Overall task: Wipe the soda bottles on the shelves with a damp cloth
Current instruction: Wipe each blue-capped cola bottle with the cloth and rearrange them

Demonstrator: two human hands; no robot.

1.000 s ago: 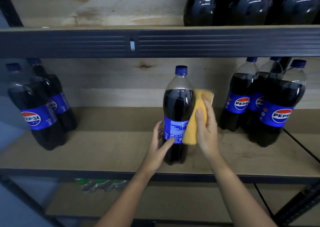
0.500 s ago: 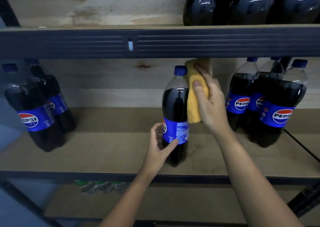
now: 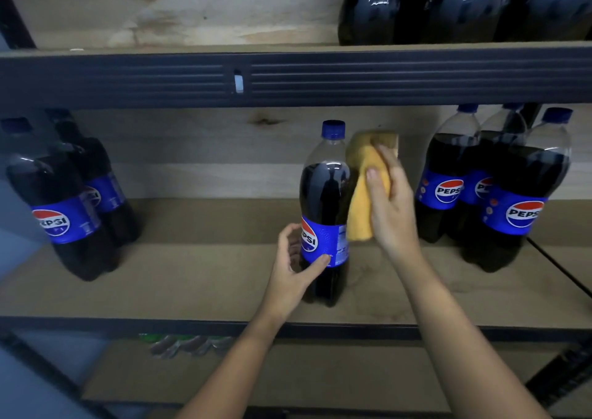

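Observation:
A tall Pepsi bottle (image 3: 325, 194) with a blue cap stands upright near the front of the middle shelf (image 3: 192, 277). My left hand (image 3: 293, 269) grips its lower part at the blue label, thumb across the front. My right hand (image 3: 389, 204) holds a yellow cloth (image 3: 362, 194) pressed against the bottle's right side, at the shoulder and upper body. The cloth hangs down to the label's top edge.
Two Pepsi bottles (image 3: 54, 207) stand at the shelf's left end and three (image 3: 515, 201) at its right. Dark bottles (image 3: 464, 5) fill the upper shelf's right side above a dark metal beam (image 3: 288, 79). Green-capped bottles (image 3: 189, 345) show on the shelf below.
My right hand slid the cloth up to the bottle's cap, then back down its right side. My left hand turned the bottle, so the Pepsi logo now shows at the left.

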